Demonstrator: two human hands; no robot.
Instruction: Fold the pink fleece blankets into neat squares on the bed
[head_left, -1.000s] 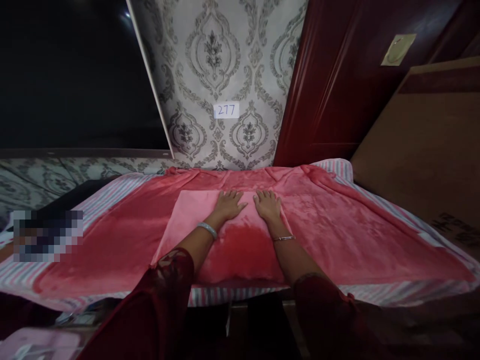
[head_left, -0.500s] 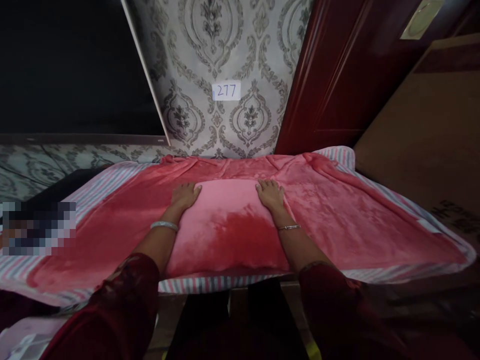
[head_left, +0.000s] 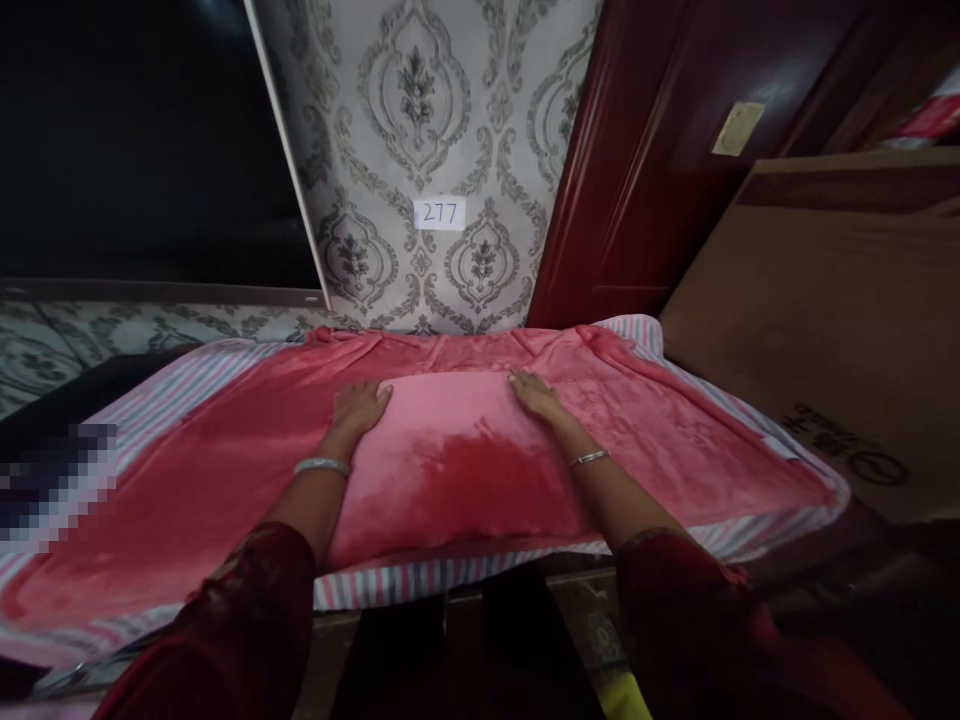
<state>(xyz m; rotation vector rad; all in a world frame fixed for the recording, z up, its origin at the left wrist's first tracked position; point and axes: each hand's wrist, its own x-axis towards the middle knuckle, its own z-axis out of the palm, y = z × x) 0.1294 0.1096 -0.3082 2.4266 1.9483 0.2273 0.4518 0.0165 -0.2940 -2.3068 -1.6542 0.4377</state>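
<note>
A puffy plush pillow [head_left: 465,460], light pink at the far side and darker red nearer me, lies on a red-pink plush blanket [head_left: 225,470]. My left hand [head_left: 360,405] rests at its far left corner, fingers stretched away from me and thumb set apart along the edge. Over the far right corner lies my right hand [head_left: 534,393], its fingers also extended on the fabric. Both hands look open, pressing against the pillow's sides. Beneath the blanket, a striped cloth [head_left: 405,580] in pink, grey and white shows along the edges.
A dark screen [head_left: 142,140] stands at the back left. Behind the blanket, patterned wallpaper [head_left: 412,90] carries a paper label [head_left: 439,213] reading 277. A dark red door [head_left: 645,150] and a big cardboard box [head_left: 825,320] are on the right.
The camera view has shifted, showing more of the cardboard box at right. My hands stay at the pillow's far corners; the right one has turned slightly, and the pillow keeps its place.
</note>
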